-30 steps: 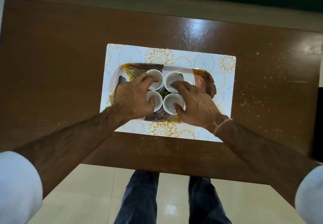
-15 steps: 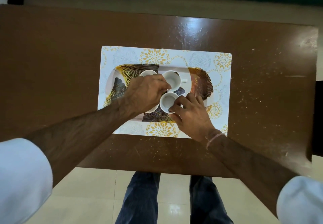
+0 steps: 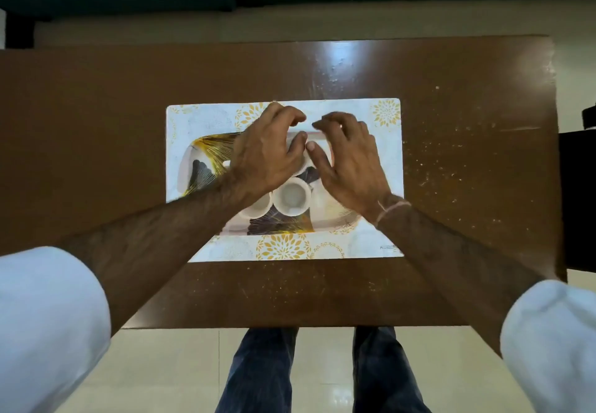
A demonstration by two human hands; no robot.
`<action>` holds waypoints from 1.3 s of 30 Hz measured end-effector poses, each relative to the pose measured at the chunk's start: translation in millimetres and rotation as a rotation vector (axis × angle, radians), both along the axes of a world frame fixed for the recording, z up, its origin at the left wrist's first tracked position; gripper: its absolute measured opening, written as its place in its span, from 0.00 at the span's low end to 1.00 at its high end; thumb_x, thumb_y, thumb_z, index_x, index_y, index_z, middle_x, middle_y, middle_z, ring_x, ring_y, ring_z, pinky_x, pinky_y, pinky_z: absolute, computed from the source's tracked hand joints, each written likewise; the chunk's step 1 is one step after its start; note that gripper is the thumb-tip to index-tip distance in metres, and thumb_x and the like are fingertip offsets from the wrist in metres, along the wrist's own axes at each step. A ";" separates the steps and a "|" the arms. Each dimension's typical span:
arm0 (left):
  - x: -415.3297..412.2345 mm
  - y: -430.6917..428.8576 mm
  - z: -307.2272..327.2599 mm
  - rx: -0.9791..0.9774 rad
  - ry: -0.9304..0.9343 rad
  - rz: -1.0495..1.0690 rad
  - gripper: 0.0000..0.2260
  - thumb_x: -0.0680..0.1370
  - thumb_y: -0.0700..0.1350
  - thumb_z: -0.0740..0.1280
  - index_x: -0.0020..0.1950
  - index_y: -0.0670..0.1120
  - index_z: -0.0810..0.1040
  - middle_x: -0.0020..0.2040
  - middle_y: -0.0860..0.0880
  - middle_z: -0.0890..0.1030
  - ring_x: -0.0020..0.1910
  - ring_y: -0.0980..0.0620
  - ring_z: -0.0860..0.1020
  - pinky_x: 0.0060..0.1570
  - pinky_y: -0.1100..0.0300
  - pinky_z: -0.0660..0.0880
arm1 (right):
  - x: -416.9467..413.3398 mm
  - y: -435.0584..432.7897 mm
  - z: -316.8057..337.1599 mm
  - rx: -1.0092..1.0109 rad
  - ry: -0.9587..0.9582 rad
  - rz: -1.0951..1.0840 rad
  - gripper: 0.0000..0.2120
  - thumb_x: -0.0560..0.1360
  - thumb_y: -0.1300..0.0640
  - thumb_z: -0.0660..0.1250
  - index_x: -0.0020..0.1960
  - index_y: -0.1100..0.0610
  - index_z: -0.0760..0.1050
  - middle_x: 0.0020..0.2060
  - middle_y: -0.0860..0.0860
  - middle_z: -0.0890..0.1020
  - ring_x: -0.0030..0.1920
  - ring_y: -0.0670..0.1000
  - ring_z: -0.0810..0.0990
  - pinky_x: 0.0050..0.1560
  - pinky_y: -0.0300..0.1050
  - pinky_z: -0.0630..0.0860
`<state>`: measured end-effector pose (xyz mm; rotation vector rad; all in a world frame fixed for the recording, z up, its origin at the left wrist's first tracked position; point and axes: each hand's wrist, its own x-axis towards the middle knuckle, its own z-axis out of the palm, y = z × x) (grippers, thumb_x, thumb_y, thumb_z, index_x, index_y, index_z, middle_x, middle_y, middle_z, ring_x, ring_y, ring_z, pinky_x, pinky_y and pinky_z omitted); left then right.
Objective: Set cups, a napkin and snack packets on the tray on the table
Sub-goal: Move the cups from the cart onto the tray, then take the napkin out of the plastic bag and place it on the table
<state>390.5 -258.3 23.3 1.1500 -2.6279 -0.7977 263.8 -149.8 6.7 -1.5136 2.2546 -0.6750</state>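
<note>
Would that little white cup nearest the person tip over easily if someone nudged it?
Probably not: the white cup looks short and wide-mouthed, so it would likely slide rather than tip. It appears glazed, perhaps ceramic, so likely slippery and chippable against the neighbouring cup.

A glossy dark-brown rectangular wooden table (image 3: 113, 122), speckled with pale crumbs toward three o'clock, bears one white rectangular placemat with gold flower prints (image 3: 383, 116) at its centre.

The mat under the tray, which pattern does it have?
In the head view, the mat is white with golden flower-like medallions.
</note>
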 end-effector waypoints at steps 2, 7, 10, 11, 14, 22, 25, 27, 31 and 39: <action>-20.8 0.7 0.2 -0.002 -0.016 -0.020 0.14 0.79 0.48 0.64 0.63 0.46 0.77 0.59 0.47 0.78 0.56 0.47 0.78 0.52 0.50 0.77 | -24.0 -6.0 1.6 0.035 0.003 -0.063 0.21 0.82 0.43 0.55 0.68 0.54 0.72 0.68 0.53 0.72 0.63 0.57 0.73 0.59 0.57 0.72; -92.7 16.2 -1.1 -0.031 -0.127 -0.118 0.19 0.78 0.49 0.65 0.66 0.43 0.75 0.62 0.42 0.76 0.61 0.42 0.75 0.60 0.46 0.73 | -103.3 19.2 7.3 0.112 0.078 -0.165 0.23 0.82 0.43 0.54 0.72 0.53 0.67 0.74 0.53 0.67 0.71 0.57 0.68 0.66 0.59 0.69; -146.1 41.0 1.2 -0.010 -0.106 -0.199 0.20 0.78 0.48 0.66 0.68 0.44 0.73 0.65 0.43 0.75 0.64 0.42 0.73 0.63 0.47 0.71 | -153.8 55.8 10.2 0.132 0.109 -0.208 0.24 0.82 0.43 0.55 0.73 0.53 0.67 0.75 0.53 0.66 0.71 0.58 0.68 0.66 0.61 0.68; -162.3 48.9 1.8 0.004 -0.092 -0.223 0.20 0.78 0.48 0.66 0.69 0.44 0.73 0.65 0.43 0.74 0.64 0.43 0.73 0.63 0.48 0.71 | -168.7 67.3 10.2 0.136 0.121 -0.225 0.24 0.81 0.43 0.55 0.73 0.53 0.67 0.75 0.54 0.66 0.71 0.58 0.68 0.65 0.61 0.68; -223.3 82.9 -1.1 0.027 -0.075 -0.316 0.21 0.78 0.49 0.66 0.70 0.46 0.72 0.67 0.44 0.73 0.65 0.45 0.73 0.64 0.49 0.72 | -221.5 112.9 8.7 0.170 0.156 -0.314 0.24 0.81 0.42 0.55 0.72 0.53 0.67 0.75 0.53 0.66 0.70 0.58 0.69 0.65 0.61 0.68; -370.0 195.7 -20.9 -0.017 -0.064 -0.509 0.20 0.78 0.51 0.66 0.69 0.48 0.72 0.66 0.45 0.73 0.65 0.46 0.72 0.65 0.46 0.71 | -334.9 240.6 -3.7 0.230 0.181 -0.538 0.24 0.80 0.43 0.56 0.71 0.53 0.68 0.74 0.54 0.66 0.71 0.59 0.68 0.66 0.61 0.65; -416.9 240.1 -24.7 -0.049 -0.065 -0.593 0.20 0.76 0.52 0.66 0.68 0.48 0.73 0.65 0.45 0.74 0.64 0.45 0.72 0.63 0.46 0.71 | -368.4 290.7 -8.8 0.233 0.163 -0.627 0.23 0.80 0.42 0.56 0.70 0.52 0.69 0.74 0.53 0.67 0.69 0.59 0.69 0.63 0.60 0.66; -442.3 265.7 -27.0 -0.072 -0.069 -0.648 0.20 0.76 0.52 0.65 0.67 0.48 0.73 0.64 0.45 0.74 0.64 0.44 0.71 0.61 0.46 0.68 | -385.3 319.9 -13.0 0.252 0.158 -0.670 0.23 0.81 0.42 0.56 0.71 0.52 0.69 0.74 0.52 0.67 0.69 0.59 0.69 0.62 0.60 0.66; -483.0 313.9 -33.4 -0.104 -0.075 -0.725 0.20 0.75 0.52 0.65 0.66 0.49 0.75 0.62 0.46 0.76 0.64 0.43 0.72 0.61 0.46 0.64 | -409.3 371.4 -21.8 0.269 0.162 -0.780 0.22 0.80 0.42 0.57 0.69 0.52 0.70 0.70 0.53 0.69 0.68 0.58 0.69 0.61 0.57 0.66; -515.0 389.9 -54.0 0.054 -0.220 -0.961 0.21 0.72 0.56 0.70 0.59 0.45 0.76 0.54 0.43 0.78 0.56 0.42 0.75 0.55 0.46 0.73 | -422.9 444.9 -40.6 0.314 0.097 -0.991 0.19 0.80 0.45 0.60 0.66 0.54 0.71 0.63 0.56 0.71 0.63 0.59 0.71 0.61 0.59 0.69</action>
